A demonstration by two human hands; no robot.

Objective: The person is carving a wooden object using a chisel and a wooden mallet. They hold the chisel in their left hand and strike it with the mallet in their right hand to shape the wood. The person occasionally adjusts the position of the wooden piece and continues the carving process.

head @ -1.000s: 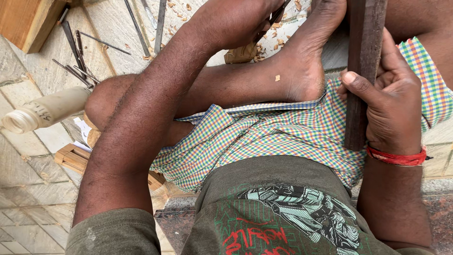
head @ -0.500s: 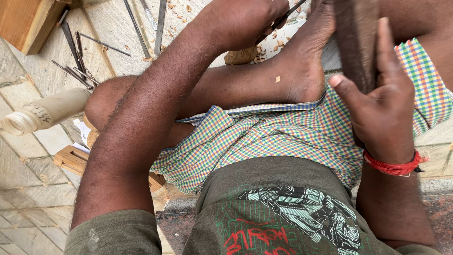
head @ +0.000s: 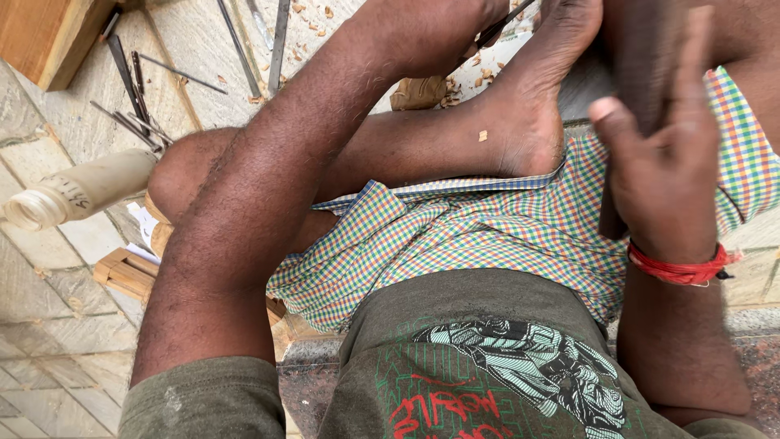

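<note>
Here, a dark wooden bar (head: 642, 73), blurred, stands upright at top right beside the bare foot (head: 528, 97), the right hand (head: 666, 162) wrapped around it in a closed grip, apparently as a mallet. The left hand leaves the frame at top; its grip cannot be told. Metal chisels (head: 130, 89) and wood chips (head: 313, 10) lie on the stone floor (head: 49, 268).

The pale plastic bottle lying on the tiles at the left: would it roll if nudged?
Probably. The bottle lies on its side and looks round, so a sideways push should roll it. It looks like thin plastic, so likely light. The grooved tiled floor might check it; whether it holds anything cannot be told.
</note>
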